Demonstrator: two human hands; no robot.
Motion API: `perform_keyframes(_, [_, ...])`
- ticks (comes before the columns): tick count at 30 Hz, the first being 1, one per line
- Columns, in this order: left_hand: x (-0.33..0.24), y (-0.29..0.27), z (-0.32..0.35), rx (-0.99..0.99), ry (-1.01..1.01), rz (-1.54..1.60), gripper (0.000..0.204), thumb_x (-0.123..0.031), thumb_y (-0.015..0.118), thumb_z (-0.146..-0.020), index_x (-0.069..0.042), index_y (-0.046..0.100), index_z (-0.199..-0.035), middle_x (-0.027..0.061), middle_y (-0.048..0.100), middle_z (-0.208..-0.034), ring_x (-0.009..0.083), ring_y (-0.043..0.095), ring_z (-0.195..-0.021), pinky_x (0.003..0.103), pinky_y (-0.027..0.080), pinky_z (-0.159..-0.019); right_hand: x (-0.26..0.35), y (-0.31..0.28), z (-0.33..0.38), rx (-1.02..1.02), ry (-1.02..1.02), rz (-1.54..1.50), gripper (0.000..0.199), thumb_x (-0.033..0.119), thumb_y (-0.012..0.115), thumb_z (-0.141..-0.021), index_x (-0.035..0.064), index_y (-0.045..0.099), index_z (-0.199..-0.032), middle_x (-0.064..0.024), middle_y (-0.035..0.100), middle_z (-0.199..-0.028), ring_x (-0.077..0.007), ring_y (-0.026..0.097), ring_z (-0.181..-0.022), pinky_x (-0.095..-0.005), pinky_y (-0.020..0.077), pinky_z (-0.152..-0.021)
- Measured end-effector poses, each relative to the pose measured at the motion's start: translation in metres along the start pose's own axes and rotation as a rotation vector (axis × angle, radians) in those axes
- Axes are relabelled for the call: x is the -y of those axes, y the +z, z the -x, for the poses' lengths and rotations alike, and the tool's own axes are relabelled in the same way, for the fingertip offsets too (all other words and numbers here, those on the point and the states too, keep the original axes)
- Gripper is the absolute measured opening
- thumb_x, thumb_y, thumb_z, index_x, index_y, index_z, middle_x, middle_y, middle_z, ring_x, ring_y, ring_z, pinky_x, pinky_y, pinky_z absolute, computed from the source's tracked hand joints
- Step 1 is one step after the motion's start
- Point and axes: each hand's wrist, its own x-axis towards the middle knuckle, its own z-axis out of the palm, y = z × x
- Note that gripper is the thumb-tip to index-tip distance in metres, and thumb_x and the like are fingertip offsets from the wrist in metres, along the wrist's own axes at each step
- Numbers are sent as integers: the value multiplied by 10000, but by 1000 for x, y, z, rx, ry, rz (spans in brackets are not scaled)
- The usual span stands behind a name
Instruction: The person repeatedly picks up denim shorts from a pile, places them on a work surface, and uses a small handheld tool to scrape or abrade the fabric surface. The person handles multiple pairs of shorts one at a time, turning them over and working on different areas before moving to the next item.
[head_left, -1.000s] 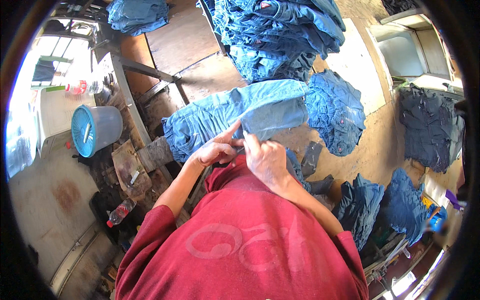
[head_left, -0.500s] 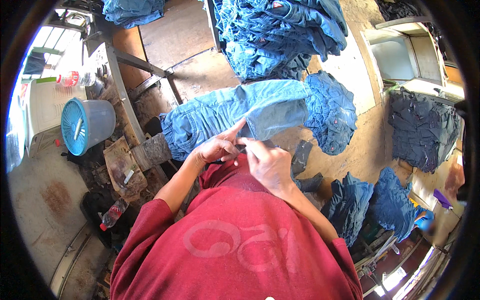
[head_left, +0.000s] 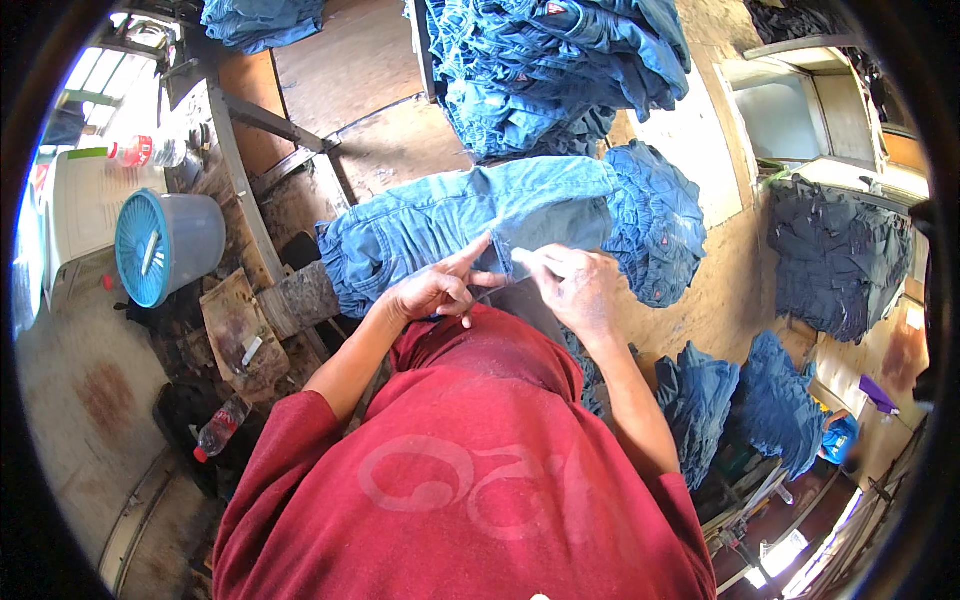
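Light blue denim trousers (head_left: pixel 420 215) lie lengthwise across the support in front of me, with gathered fabric at their left end. My left hand (head_left: pixel 440 290) is at the near edge of the trouser leg. Its index finger stretches onto the denim, another finger points right, and the rest curl loosely. Just right of it, my right hand (head_left: pixel 582 290) is closed, thumb and forefinger pinched beside the lower edge of the leg. What lies in that pinch is too small to make out. Bunched blue denim (head_left: pixel 655 225) sits against the trousers' right end.
Beyond the trousers rises a tall pile of blue jeans (head_left: pixel 560 75). A bucket with a blue lid (head_left: pixel 185 245) and a bottle (head_left: pixel 222 428) are at the left. Dark folded garments (head_left: pixel 840 255) and hanging denim pieces (head_left: pixel 780 400) are on the right.
My right hand has moved right and slightly up, away from my left fingers. My left hand stays nearly where it was, its fingers a little more spread. The trousers have hardly moved.
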Motion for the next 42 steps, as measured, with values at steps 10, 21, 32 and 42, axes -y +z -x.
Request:
perform_keyframes(10, [-1, 2, 0, 21, 3, 49, 1220, 97, 534, -760, -308, -82, -1732, 281, 454, -1626, 73, 437, -459, 407, 653, -739, 8, -7, -17, -120, 8, 309, 213, 320, 744, -978, 154, 795, -854, -137, 740, -742, -353, 733, -667, -453, 559, -589])
perform_keyframes(21, [1, 6, -2, 19, 17, 47, 1223, 97, 544, -767, -327, -80, -1730, 264, 475, -1617, 69, 432, -453, 393, 654, -725, 3, -3, -32, 13, -16, 145, 203, 330, 739, -974, 158, 816, -900, -117, 757, -785, -341, 743, -696, -437, 563, -600])
perform_keyframes(32, [-1, 13, -5, -2, 32, 37, 1192, 100, 541, -777, -292, -49, -1735, 265, 518, -1583, 85, 456, -458, 377, 647, -718, -12, -5, -33, 138, 23, 139, 176, 301, 713, -1003, 183, 823, -932, -112, 737, -751, -348, 731, -689, -432, 553, -590])
perform_keyframes(42, [-61, -4, 80, -1754, 484, -1780, 592, -522, 679, -1002, -75, 693, -1390, 227, 759, -1221, 415, 694, -1113, 487, 522, -1039, -174, 8, -7, -299, 381, -397, 512, 327, 777, -1008, 7, 531, -1321, -115, 660, -1140, -186, 646, -870, -334, 548, -793])
